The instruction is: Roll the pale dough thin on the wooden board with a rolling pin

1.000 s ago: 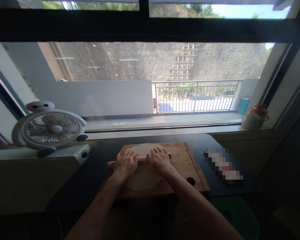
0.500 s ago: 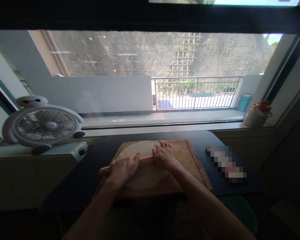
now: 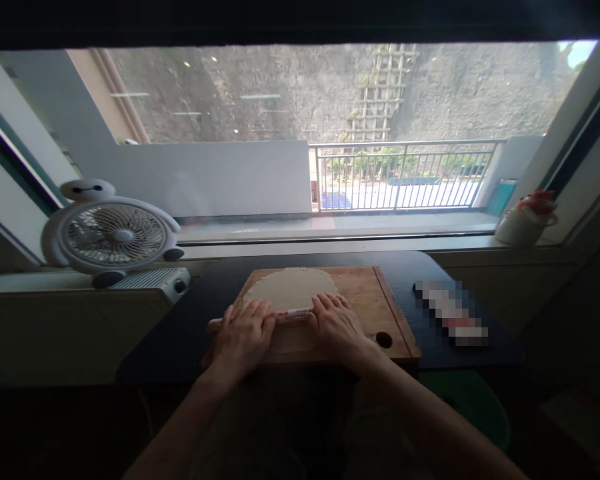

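Observation:
A wide flat sheet of pale dough (image 3: 289, 285) with ragged edges lies on a wooden cutting board (image 3: 365, 300). Across its near part runs a rolling pin (image 3: 293, 313), its wooden end poking out past my left hand (image 3: 245, 333). The fingers of that hand lie over the pin on its left half. My right hand (image 3: 337, 323) grips the right part, knuckles up and fingers bent over it. Between the hands a short stretch of the pin shows reddish marks. Its right end is hidden under the right hand.
The dark table (image 3: 170, 327) stands below a window sill. A white fan (image 3: 123, 235) sits on a heater at left. At right are a blurred-out item (image 3: 450, 313), a white pot (image 3: 520, 223) on the sill and a green stool (image 3: 465, 400). The board has a round hole (image 3: 384, 340).
Both hands and the rolling pin have come nearer to me over the dough, toward the board's near edge. The view has also tilted slightly, and the board's hole now shows.

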The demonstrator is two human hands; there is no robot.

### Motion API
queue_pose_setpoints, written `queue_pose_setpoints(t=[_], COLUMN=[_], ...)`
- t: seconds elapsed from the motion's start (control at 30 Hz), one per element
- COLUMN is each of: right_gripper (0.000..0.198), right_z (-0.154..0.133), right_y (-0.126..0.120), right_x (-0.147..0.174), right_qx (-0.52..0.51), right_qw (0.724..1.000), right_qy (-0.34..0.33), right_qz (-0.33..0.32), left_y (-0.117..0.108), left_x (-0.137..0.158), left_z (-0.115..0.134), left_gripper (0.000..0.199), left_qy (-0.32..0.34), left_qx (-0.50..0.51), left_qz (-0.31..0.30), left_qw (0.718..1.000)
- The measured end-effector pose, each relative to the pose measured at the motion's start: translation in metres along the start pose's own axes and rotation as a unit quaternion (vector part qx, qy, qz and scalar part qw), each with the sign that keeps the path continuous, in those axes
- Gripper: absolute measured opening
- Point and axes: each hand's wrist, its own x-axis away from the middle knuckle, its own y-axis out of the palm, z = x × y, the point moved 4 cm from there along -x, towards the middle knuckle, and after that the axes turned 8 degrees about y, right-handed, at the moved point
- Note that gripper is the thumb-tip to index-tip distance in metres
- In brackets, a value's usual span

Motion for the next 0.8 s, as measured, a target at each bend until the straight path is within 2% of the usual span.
queue_pose_setpoints(t=[0.07, 0.1, 0.17, 0.27, 0.33, 0.4, 0.47, 0.53, 0.6, 0.7, 0.8], right_gripper=[0.042, 0.043, 0.045, 0.05, 0.051, 0.047, 0.044, 0.045, 0.047, 0.048, 0.051], right_z=[-0.001, -0.002, -0.005, -0.01, -0.007, 0.005, 0.023, 0.034, 0.035, 0.018, -0.007], right_y=[0.001, 0.001, 0.003, 0.008, 0.007, 0.005, 0.006, 0.003, 0.001, 0.008, 0.015], right_x=[-0.016, -0.014, 0.009, 0.054, 0.057, 0.031, -0.011, -0.045, -0.054, -0.021, 0.025], right_qx=[0.004, 0.002, -0.009, -0.022, -0.025, -0.023, -0.013, -0.007, -0.003, -0.004, -0.027], right_qw=[0.999, 0.999, 0.999, 0.998, 0.997, 0.999, 0.997, 0.994, 0.994, 0.997, 0.999], right_qy=[0.033, 0.036, 0.015, -0.053, -0.06, -0.015, 0.071, 0.105, 0.111, 0.081, -0.001], right_qz=[0.008, 0.016, 0.034, 0.036, 0.034, 0.026, -0.007, -0.008, 0.001, 0.008, 0.03], left_y=[0.002, 0.004, 0.007, 0.009, 0.009, 0.01, 0.011, 0.013, 0.014, 0.02, 0.028], left_x=[-0.02, -0.023, -0.01, 0.022, 0.022, -0.004, -0.045, -0.082, -0.1, -0.084, -0.051], left_z=[-0.003, -0.004, -0.004, -0.002, 0.001, 0.006, 0.013, 0.018, 0.02, 0.015, 0.006], left_gripper=[0.045, 0.044, 0.044, 0.047, 0.051, 0.05, 0.049, 0.049, 0.049, 0.05, 0.055], left_qy=[-0.017, -0.011, 0.026, 0.079, 0.075, 0.053, 0.027, 0.009, 0.013, 0.061, 0.075], left_qx=[-0.001, 0.001, 0.009, 0.012, 0.009, 0.013, 0.018, 0.034, 0.043, 0.033, 0.017], left_qz=[-0.01, -0.004, 0.023, 0.069, 0.067, 0.031, -0.008, -0.055, -0.08, -0.053, -0.005], left_qw=[1.0, 1.0, 0.999, 0.994, 0.995, 0.998, 0.999, 0.998, 0.996, 0.996, 0.997])
